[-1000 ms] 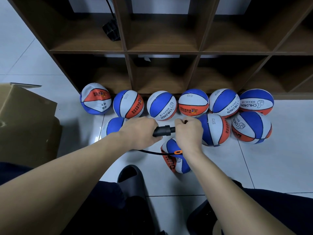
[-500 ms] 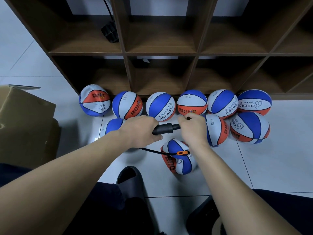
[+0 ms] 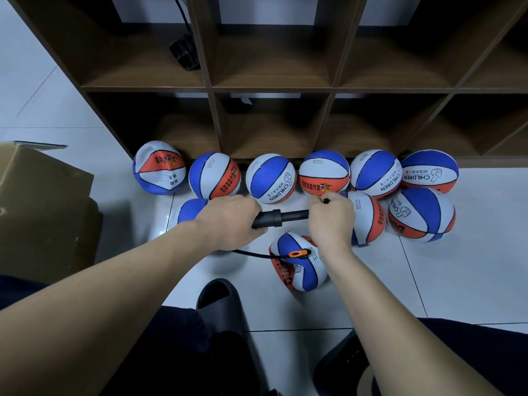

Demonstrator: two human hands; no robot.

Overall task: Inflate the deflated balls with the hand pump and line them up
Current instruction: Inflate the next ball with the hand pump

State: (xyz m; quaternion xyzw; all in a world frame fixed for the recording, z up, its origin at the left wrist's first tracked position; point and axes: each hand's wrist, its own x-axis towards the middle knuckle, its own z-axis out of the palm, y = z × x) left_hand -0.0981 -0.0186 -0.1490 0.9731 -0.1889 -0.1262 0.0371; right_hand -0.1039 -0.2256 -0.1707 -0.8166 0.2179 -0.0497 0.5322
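My left hand (image 3: 228, 217) grips the body of a black hand pump (image 3: 278, 218), held level above the floor. My right hand (image 3: 331, 217) grips the pump's handle end. A thin black hose with an orange connector (image 3: 298, 254) runs from the pump into a blue, white and orange ball (image 3: 298, 262) lying on the floor below my hands. Several more balls of the same colours stand in a row (image 3: 270, 178) against the shelf's foot. Two more (image 3: 421, 214) sit in front of them on the right. Another ball (image 3: 188, 208) shows partly behind my left wrist.
A dark wooden shelf unit (image 3: 274, 90) with open compartments stands behind the balls. A cardboard box (image 3: 43, 201) is at the left. My dark sandal (image 3: 220, 301) and knees fill the bottom. White tiled floor lies to the right of the balls.
My right hand has drawn the handle to the right, so more of the pump's shaft shows between my hands. The ball on the hose looks rounder than a second ago.
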